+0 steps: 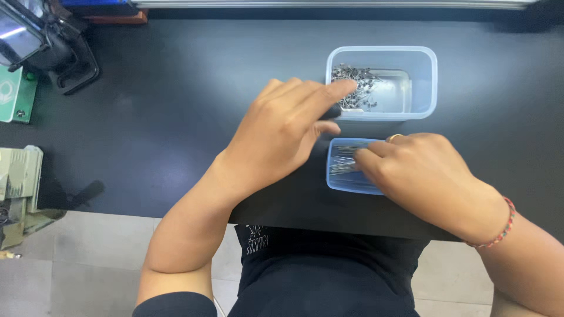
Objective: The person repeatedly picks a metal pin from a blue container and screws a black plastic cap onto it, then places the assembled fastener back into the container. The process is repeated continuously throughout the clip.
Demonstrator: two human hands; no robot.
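We see the left hand (pixel 282 132) flat over the black table (pixel 176 100), fingers spread loosely, index tip reaching over the near-left rim of the clear tub (pixel 426 82). It holds nothing we can make out. The tub sits far-centre right, with a heap of small metal parts (pixel 355 85) bunched in its left end; its right end is bare. The right hand (pixel 420 173) lies over the shallow clear tray (pixel 341 167) just near of the tub, fingers curled down onto the thin metal pins (pixel 343 161) inside. Whether it pinches a pin we cannot tell; the fingertips hide it. A ring shows on one finger and a beaded bracelet (pixel 504 229) on the wrist. The tray sits close to the table's near edge, a narrow gap between it and the tub. Wide open tabletop to the left and far right. Dark device (pixel 47 41) at the far-left corner, green block (pixel 14 94) below it, well apart from both hands.
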